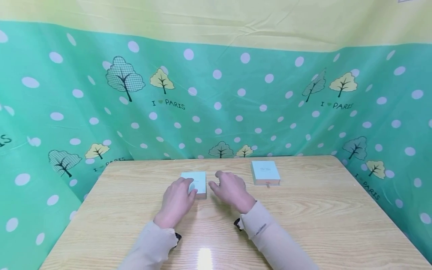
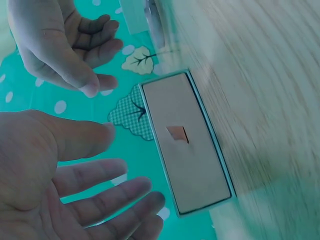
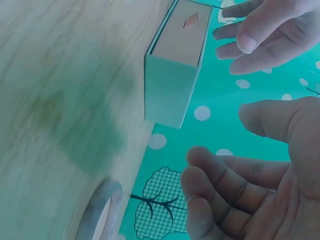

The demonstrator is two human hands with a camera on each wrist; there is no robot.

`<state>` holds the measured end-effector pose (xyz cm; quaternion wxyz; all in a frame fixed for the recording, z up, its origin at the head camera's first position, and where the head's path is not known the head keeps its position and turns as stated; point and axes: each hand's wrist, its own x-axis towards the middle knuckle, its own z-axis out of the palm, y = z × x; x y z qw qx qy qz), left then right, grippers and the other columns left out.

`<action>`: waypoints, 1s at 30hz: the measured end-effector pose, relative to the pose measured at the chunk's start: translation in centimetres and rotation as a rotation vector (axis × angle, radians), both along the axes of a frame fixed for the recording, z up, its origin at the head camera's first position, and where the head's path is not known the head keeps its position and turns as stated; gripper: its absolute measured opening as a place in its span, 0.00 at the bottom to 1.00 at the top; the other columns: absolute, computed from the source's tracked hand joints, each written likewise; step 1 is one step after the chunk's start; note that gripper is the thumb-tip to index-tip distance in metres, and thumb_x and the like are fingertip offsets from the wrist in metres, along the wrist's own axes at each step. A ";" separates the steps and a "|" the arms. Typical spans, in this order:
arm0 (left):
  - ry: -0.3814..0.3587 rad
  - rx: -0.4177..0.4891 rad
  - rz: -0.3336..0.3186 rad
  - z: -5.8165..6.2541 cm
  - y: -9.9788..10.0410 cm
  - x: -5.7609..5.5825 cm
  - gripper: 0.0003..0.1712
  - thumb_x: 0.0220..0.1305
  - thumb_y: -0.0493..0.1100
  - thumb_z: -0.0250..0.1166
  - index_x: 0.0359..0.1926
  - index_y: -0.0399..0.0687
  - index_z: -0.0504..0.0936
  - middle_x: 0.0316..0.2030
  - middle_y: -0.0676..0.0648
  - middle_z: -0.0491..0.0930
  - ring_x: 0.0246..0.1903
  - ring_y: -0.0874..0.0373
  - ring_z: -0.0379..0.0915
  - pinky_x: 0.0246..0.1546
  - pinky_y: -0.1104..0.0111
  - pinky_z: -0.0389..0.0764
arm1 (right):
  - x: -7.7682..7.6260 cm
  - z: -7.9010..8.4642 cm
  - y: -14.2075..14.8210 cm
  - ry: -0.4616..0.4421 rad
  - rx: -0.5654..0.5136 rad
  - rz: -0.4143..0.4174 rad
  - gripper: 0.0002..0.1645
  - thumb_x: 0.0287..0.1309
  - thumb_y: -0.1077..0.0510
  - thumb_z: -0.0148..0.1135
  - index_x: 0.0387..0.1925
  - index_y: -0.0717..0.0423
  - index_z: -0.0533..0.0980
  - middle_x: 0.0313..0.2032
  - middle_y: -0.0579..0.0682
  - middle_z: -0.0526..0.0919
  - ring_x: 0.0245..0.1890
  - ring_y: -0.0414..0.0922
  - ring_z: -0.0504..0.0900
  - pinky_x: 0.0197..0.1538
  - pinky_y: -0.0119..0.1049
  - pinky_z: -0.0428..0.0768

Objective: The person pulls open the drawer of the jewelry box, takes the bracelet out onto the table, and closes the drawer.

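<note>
The fingers (image 2: 95,175) of your left hand (image 1: 176,199) are hanging loosely spread and holding nothing; in the head view they are overlapping the left side of the left box (image 1: 200,183), though from these angles it is hard to say whether any fingertip is touching it. Your right hand (image 1: 233,187) is hovering just beyond that box's right side, its fingers loosely bent and gripping nothing, with a gap showing between. The left box is sitting flat on the bench (image 1: 303,232) between your hands, its pale blue lid facing up and an orange tab (image 2: 177,134) showing on its pinkish front. Farther right, past your right hand, the right box (image 1: 265,171) is resting on the bench. Behind it all, a green dotted cloth (image 1: 229,92) is hanging.
</note>
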<state>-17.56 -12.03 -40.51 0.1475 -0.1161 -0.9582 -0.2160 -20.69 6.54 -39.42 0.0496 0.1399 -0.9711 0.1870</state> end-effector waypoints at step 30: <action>-0.011 0.033 -0.071 0.4 5.1 -1.5 0.20 0.61 0.46 0.67 0.51 0.40 0.80 0.41 0.42 0.81 0.40 0.48 0.78 0.37 0.57 0.80 | 0.0 -0.3 6.2 0.049 -0.058 -0.039 0.23 0.63 0.46 0.58 0.47 0.62 0.79 0.30 0.51 0.83 0.22 0.41 0.77 0.26 0.37 0.77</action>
